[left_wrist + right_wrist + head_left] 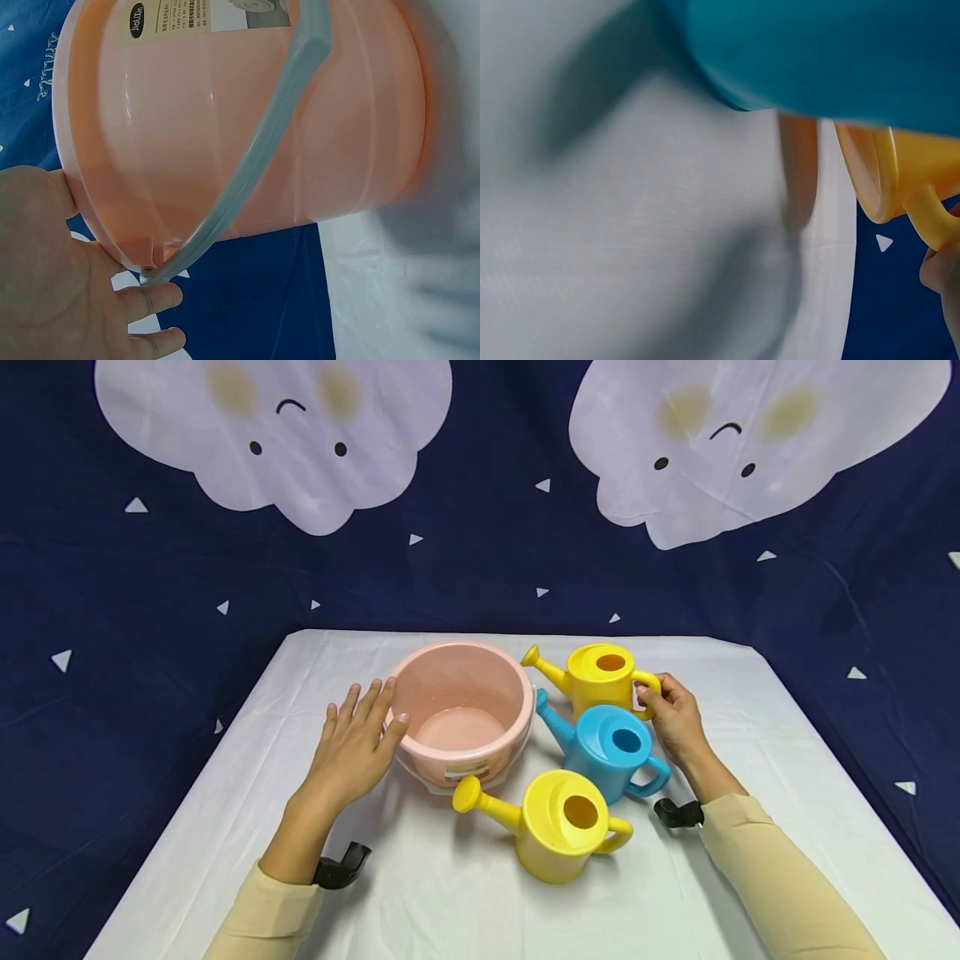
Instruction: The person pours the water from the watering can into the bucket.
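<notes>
A pink bucket (463,747) stands on the white table, a sticker and a grey handle (259,150) on its side. My left hand (356,747) touches the bucket's left rim with fingers straight and spread. At the back right, my right hand (677,717) grips the handle of a yellow watering can (592,681), whose spout points toward the bucket. In the right wrist view that yellow can (922,161) appears tilted, its base off the tabletop. A blue watering can (607,747) stands just in front of it. Nearest the front is a second yellow watering can (551,827).
The white table (420,893) ends at a dark blue backdrop (480,585) printed with clouds and small triangles. Black wrist straps (341,866) show at both sleeves. The blue can sits close between the right forearm and the bucket.
</notes>
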Tool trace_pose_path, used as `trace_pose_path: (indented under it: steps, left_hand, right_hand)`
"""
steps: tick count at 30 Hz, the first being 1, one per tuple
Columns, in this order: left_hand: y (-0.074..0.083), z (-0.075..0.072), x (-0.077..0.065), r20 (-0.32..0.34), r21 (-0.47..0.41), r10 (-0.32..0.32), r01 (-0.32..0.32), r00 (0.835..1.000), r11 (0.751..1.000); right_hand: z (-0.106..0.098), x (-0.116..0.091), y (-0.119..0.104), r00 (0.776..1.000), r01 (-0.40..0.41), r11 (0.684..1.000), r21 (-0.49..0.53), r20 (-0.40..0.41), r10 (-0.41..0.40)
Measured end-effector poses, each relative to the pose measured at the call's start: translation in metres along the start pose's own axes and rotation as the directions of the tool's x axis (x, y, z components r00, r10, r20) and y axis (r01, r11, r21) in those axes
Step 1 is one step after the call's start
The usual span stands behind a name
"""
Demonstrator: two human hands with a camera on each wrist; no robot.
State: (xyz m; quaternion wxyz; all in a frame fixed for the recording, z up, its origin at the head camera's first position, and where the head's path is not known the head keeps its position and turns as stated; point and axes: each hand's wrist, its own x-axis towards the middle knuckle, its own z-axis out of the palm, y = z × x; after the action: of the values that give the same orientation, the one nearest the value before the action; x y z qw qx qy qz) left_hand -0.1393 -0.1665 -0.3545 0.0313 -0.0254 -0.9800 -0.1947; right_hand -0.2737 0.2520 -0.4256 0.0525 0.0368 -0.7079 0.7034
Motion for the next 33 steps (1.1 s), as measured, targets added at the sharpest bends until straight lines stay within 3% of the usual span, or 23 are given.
trace_pose_path:
  steps: [12,33]
  left_hand:
    - [0.0,0.001,0.0,-0.001,0.002,-0.001,0.001,1.0,1.0]
    - [0.0,0.001,0.0,0.004,0.002,-0.003,0.003,1.0,1.0]
  right_hand:
    - [-0.001,-0.001,0.008,1.0,0.013,0.997,0.07,0.024,-0.014]
    - [-0.006,-0.003,0.016,1.0,0.0,0.985,0.174,-0.02,0.003]
